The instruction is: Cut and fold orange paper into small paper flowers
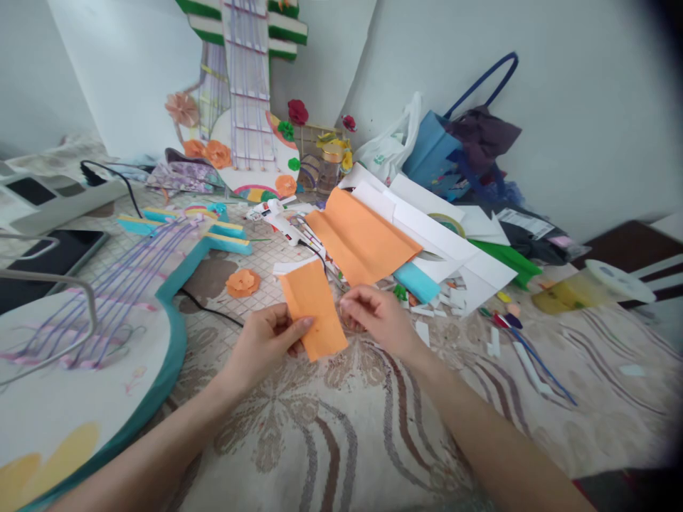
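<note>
An orange paper rectangle is pinched at its lower left part by my left hand, thumb on top. Close to its right edge, my right hand has its fingers curled together; whatever they hold, if anything, is too small to tell. A larger folded orange sheet lies beyond on white papers. An orange paper flower rests on the patterned cloth to the left. Behind the held paper is a white glue gun with a black cord.
A guitar-shaped craft with teal sides fills the left; another stands at the back. A jar, a blue bag and a plastic bag stand behind. Paper scraps and a blue stick lie at right.
</note>
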### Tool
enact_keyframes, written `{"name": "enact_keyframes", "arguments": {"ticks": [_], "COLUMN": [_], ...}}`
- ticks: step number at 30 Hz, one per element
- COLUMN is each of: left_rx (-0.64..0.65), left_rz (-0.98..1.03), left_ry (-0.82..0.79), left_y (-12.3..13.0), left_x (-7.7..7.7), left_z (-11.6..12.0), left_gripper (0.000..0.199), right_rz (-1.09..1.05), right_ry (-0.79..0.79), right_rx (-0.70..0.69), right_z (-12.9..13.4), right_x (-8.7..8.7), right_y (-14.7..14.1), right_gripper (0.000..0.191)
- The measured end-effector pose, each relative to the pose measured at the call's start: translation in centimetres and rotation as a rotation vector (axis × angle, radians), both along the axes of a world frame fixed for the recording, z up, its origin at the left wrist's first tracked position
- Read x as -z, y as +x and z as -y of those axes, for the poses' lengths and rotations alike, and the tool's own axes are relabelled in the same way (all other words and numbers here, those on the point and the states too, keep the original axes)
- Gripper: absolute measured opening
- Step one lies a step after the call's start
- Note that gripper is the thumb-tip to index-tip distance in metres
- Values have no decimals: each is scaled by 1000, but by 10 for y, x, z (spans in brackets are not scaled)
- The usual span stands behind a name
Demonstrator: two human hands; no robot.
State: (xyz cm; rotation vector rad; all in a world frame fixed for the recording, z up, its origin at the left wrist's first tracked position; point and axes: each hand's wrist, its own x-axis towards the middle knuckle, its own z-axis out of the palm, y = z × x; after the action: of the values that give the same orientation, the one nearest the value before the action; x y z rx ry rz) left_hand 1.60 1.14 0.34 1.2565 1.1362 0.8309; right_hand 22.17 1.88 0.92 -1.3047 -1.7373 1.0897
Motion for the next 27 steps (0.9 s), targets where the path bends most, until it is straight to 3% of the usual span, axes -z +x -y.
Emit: {"name": "enact_keyframes", "arguments": {"ticks": [3, 6, 10, 14, 17, 22, 24, 27], "left_rx": [-81, -108, -88, -56, -55, -33, -14, 15], "left_rz": [7, 26, 43, 52, 65, 70, 73, 78], "left_ry": [2, -10, -40, -43, -37, -44, -59, -74], "left_y": [-3, -4, -3, -3, -4, -3, -1, 2], "left_x": [1, 2, 4, 4, 3, 0, -1, -2], "left_z": [-3, -3, -2, -2, -2, -1, 1, 3], "left_gripper": [19, 20, 21, 23, 22, 21, 22, 23], "right_rz": [478, 766, 880, 903, 653, -180, -341, -379], "right_ry": [211, 224, 215, 179, 109, -172, -224, -300], "right_rx": [168, 168, 166, 231, 227, 26, -2, 15], "right_z": [-8, -11, -9, -9, -10, -4, 2, 8], "right_x": [-1, 5, 13, 9, 2, -6, -5, -2], "right_y": [17, 25, 18, 16, 20, 9, -2, -14], "right_gripper": [17, 19, 22, 14, 8, 25, 31, 29]}}
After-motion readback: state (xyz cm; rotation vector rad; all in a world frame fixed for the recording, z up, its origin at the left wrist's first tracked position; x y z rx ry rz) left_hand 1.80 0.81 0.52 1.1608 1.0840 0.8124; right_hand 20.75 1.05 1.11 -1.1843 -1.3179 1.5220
